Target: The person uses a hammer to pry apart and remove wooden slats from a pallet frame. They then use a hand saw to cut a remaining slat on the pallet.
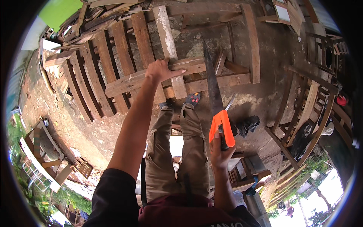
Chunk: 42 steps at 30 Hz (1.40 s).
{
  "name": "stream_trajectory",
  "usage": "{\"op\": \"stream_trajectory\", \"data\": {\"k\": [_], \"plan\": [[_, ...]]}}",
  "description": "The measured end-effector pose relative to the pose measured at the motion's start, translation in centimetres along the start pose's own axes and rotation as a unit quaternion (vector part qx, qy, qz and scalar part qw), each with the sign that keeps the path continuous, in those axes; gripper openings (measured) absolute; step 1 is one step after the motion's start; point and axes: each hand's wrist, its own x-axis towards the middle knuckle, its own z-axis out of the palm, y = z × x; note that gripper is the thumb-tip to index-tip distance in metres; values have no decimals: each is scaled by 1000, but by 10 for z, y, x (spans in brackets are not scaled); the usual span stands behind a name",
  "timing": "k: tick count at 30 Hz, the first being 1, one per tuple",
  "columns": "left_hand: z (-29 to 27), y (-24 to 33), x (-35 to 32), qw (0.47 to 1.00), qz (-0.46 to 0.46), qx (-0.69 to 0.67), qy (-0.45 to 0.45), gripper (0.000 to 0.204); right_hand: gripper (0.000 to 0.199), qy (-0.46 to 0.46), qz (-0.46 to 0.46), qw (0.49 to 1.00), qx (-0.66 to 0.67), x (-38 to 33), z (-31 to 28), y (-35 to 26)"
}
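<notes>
Across a slatted wooden frame [249, 45] lies a loose wooden plank [126, 84]. My left hand [162, 70] grips this plank from above near its right part, fingers bent over the far edge and thumb stretched along the top. A white-flaked slat [165, 32] passes under the plank beside that hand. In my right hand [221, 151] is a handsaw [214, 85], its orange handle [226, 126] closed in my fingers. The saw's dark blade points away from me, next to the plank's right end; whether its teeth touch the wood I cannot tell.
My sandalled foot [193, 99] stands just below the frame's near edge. A black plastic bag [248, 125] lies on the dirt floor right of the saw. More wooden frames [302, 113] stand at the right, and scrap boards [102, 24] are piled at the far left.
</notes>
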Motion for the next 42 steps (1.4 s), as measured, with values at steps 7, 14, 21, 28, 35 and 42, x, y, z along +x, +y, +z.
{"op": "stream_trajectory", "data": {"k": [7,14,21,28,35,42], "plan": [[-1,8,-10,1000,-5,0,10,109,24,-13,-1,1000,-14,-9,-6,8],[61,6,-29,975,49,64,209,99,20,-58,-26,996,-57,-8,-15,26],[74,3,-27,969,51,74,230,93,23,-74,-107,985,-110,9,-9,65],[76,6,-29,966,52,79,239,91,28,-75,-168,983,7,50,9,130],[88,1,-27,946,64,93,303,92,28,-104,-48,993,20,58,15,155],[99,-5,-21,917,96,85,379,89,22,-180,-127,973,71,91,4,199]]}}
